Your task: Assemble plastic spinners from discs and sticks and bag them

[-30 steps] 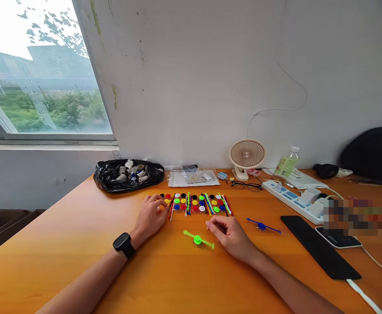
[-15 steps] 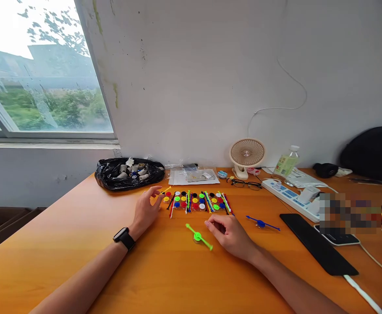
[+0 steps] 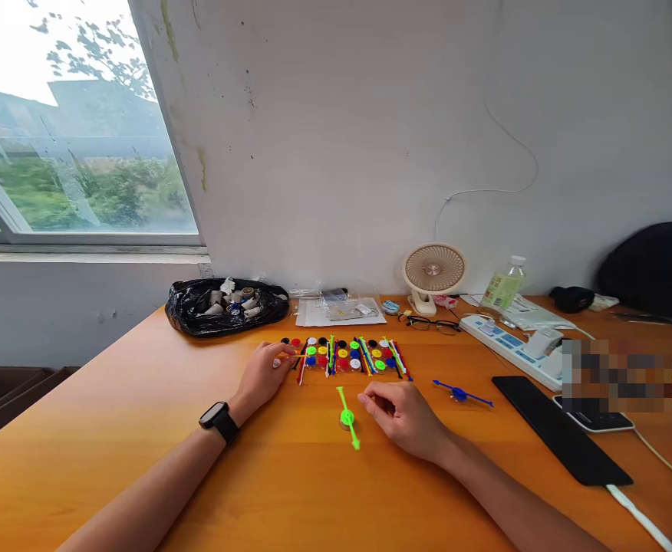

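Green spinner point(image 3: 347, 418): swings further round!
Left hand point(image 3: 263, 376): pinches yellow stick point(image 3: 295, 356), spinner's left.
Right hand point(image 3: 403, 415): curls, spinner's right; grip unclear.

Near spinner point(image 3: 346, 418): bright green, on my feed. Farther spinner point(image 3: 459, 394): deep blue. Slim rod point(image 3: 298, 356) at the left hand point(image 3: 262, 376): yellow-orange. Round caps point(image 3: 343, 353): I log red, yellow, blue, green, black, white. Laid rods point(image 3: 366, 357): green, white, blue, red, black. Table point(image 3: 255, 479): orange-brown, faint wood grain. Wristwatch point(image 3: 219, 418): black. Fan point(image 3: 435, 270): beige. Power strip point(image 3: 518, 356): white with blue panels. Bottle label point(image 3: 498, 293): pale green. Wall point(image 3: 336, 153): pale grey, dark specks, yellow-green streaks.
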### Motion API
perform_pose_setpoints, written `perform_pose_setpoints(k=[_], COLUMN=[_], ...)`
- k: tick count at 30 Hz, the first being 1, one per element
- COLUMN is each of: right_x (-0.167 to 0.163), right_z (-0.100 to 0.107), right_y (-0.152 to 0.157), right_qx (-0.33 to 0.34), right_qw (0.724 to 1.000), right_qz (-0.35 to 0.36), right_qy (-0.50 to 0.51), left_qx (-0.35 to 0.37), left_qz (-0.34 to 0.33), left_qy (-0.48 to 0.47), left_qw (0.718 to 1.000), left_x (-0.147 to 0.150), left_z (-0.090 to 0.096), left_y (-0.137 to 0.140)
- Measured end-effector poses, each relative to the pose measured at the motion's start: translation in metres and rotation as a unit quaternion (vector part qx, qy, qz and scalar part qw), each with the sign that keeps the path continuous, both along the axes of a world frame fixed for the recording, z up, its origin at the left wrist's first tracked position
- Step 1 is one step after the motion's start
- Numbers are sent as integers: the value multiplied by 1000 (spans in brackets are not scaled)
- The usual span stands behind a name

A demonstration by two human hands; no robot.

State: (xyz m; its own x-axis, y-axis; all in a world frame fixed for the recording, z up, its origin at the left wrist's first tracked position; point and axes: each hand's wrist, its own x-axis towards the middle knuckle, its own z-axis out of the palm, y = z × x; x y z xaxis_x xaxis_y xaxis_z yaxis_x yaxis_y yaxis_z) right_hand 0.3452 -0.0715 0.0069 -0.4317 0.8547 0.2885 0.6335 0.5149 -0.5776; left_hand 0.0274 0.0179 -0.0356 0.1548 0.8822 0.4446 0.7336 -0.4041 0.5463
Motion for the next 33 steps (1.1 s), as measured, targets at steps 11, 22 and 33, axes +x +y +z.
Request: perform_pose_setpoints(k=[11,22,33], right_x=[5,-1,-5], right_z=[2,-1,5], right_y=[6,1,-7], right_qx=[23,49,95], right_qw=[999,998,991], right_qz=[-27,6,93], right_qy=[4,31,13], left_qx=[96,156,140], left_qz=[-19,-147,-138], left_qy=[-45,-53,-53], left_qw=[994,975,979], left_x=[7,37,38], left_z=[10,29,25], left_y=[-8,-43,-43])
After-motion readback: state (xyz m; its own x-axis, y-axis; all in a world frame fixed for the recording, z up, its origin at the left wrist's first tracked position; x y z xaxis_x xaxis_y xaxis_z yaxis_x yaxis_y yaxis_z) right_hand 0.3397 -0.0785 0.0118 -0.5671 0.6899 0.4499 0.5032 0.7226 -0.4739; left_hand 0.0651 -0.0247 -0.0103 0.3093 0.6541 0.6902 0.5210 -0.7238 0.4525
